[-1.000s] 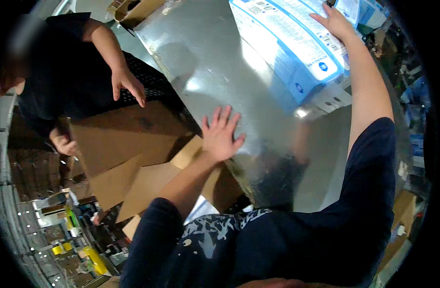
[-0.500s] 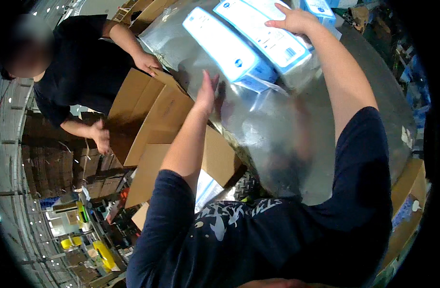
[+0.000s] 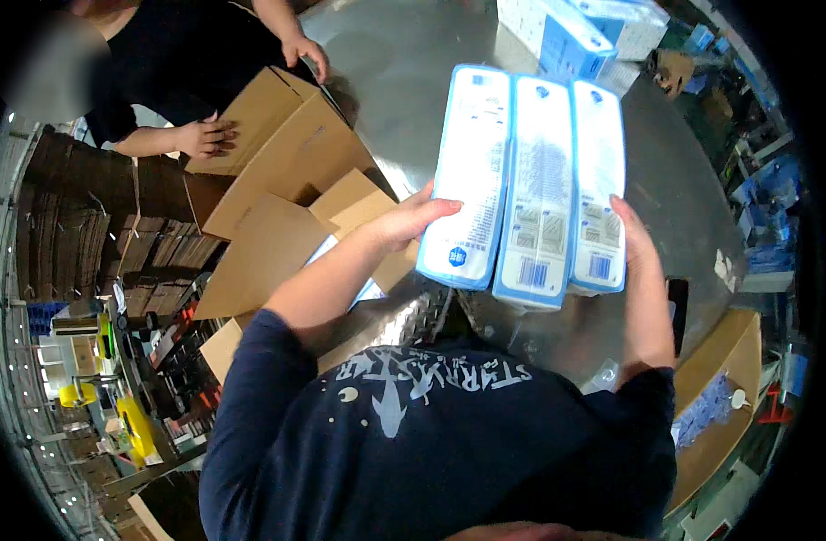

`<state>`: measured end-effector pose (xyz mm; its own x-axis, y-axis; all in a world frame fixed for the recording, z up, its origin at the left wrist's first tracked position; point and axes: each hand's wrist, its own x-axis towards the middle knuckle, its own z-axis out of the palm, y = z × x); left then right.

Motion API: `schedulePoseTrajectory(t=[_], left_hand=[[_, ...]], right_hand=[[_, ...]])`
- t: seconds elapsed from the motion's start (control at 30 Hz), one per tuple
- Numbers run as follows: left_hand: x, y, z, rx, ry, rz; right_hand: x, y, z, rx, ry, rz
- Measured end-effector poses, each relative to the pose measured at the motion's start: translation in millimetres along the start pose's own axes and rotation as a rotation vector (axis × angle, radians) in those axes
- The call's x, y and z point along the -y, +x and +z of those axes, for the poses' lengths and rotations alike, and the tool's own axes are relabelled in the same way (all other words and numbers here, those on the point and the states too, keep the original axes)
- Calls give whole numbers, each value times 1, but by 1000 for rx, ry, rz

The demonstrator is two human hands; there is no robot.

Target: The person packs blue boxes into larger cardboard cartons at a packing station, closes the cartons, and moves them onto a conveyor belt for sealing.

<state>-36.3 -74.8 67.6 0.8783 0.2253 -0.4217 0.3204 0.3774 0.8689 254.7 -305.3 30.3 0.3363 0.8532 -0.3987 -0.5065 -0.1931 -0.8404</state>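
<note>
I hold three flat blue-and-white packs [image 3: 530, 180] side by side between my hands, above the shiny metal table [image 3: 404, 72]. My left hand [image 3: 404, 221] presses against the left pack's edge. My right hand [image 3: 631, 236] presses against the right pack's edge. Both arms wear dark blue sleeves. An open cardboard box [image 3: 278, 243] sits just left of my left forearm, with something white and blue inside.
Another person in black stands at the upper left with both hands on a second cardboard box [image 3: 269, 135]. More blue-and-white packs [image 3: 575, 32] lie at the table's far end. Flattened cartons [image 3: 79, 216] are stacked at left. A brown box with blue packets [image 3: 715, 410] stands at right.
My hands have drawn the packs from the table's far side toward my body and squeezed them together. The view tipped down. The other person shifted a box.
</note>
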Motion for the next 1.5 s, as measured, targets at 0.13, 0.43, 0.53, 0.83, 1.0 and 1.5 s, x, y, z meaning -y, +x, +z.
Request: schedulePoseTrajectory(t=[0.13, 0.43, 0.53, 0.83, 1.0, 1.5], left_hand=[[1, -15, 2, -101, -116, 112], [-152, -239, -93, -639, 398, 448], [-153, -346, -98, -568, 435, 394], [121, -311, -109, -914, 1606, -370], [216, -371, -147, -829, 1351, -594], [239, -411, -124, -444, 1183, -17]], right_hand=[[-4, 9, 24, 89, -160, -194], [-13, -11, 200, 690, -173, -332], [-21, -66, 281, 804, -1305, -678], [-100, 25, 275, 529, -779, -263], [-155, 1, 328, 899, -734, -60], [-149, -13, 339, 624, -825, 104]])
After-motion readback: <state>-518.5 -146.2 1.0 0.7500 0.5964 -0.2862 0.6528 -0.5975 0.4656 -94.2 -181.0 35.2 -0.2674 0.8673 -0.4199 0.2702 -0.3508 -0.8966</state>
